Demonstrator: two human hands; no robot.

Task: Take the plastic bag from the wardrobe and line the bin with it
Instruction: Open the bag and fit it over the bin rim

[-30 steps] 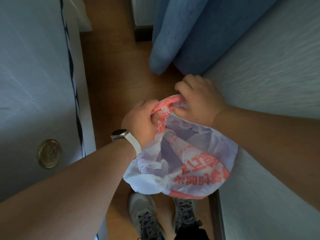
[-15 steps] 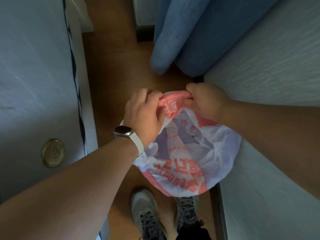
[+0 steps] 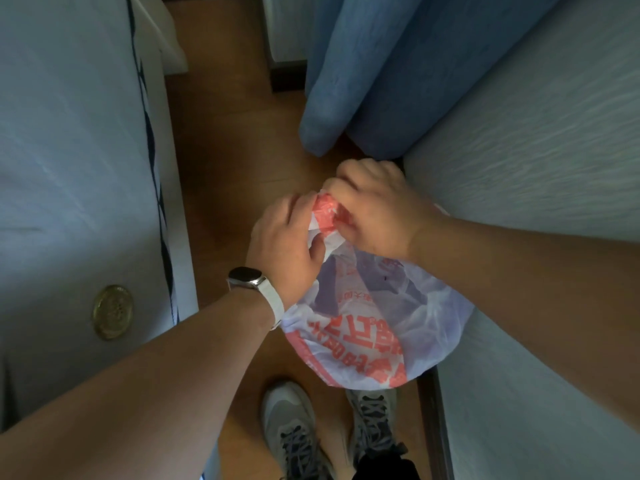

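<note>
White-and-red plastic bag point(image 3: 377, 320) puffed open, contents unclear, its bunched top pinched between left hand point(image 3: 284, 244) and right hand point(image 3: 377, 213).

The left hand point(image 3: 285, 249) and right hand point(image 3: 375, 211) cover the gathered top of the plastic bag point(image 3: 377, 327), hiding its opening. The bag's red print is creased and unreadable. The bag overlaps the toe of one shoe point(image 3: 372, 424); the bottom edge cuts both shoes off.
</note>
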